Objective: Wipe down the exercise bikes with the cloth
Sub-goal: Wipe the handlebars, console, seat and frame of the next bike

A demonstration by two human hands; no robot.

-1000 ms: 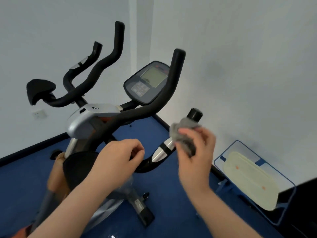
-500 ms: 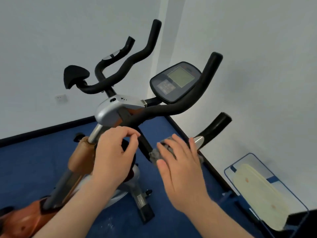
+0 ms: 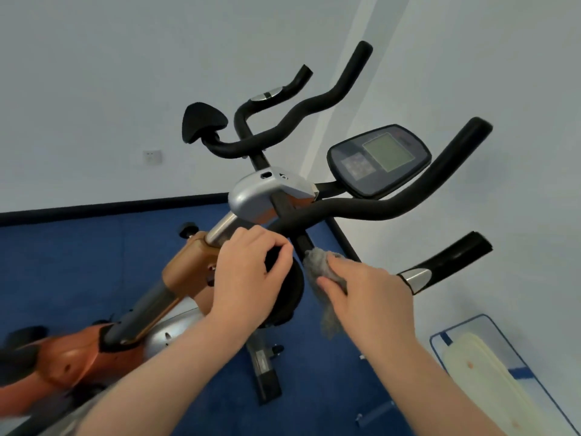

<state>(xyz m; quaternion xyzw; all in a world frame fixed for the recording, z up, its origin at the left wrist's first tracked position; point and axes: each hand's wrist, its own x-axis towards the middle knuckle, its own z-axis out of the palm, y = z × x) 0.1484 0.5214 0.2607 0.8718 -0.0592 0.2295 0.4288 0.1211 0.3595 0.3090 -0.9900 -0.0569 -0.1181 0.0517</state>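
An orange and silver exercise bike [image 3: 251, 196] stands in front of me, with black handlebars [image 3: 361, 209] and a dark console [image 3: 379, 160]. My left hand [image 3: 248, 275] grips a black elbow pad [image 3: 287, 287] at the near end of the handlebar. My right hand [image 3: 367, 297] holds a grey cloth [image 3: 320, 265] against the lower black bar, just right of the pad; part of the cloth hangs below my fingers. The bar's silver sensor and black end [image 3: 446, 262] stick out to the right.
Blue carpet [image 3: 78, 272] covers the floor, with white walls close behind and to the right. A blue-edged tray [image 3: 490, 322] with cream pads lies on the floor at the lower right. The bike's floor foot [image 3: 265, 369] sits between my arms.
My right hand has slid the cloth down the lower bar from its tip towards the centre. My view has shifted left and down; the left hand has stayed on the pad.
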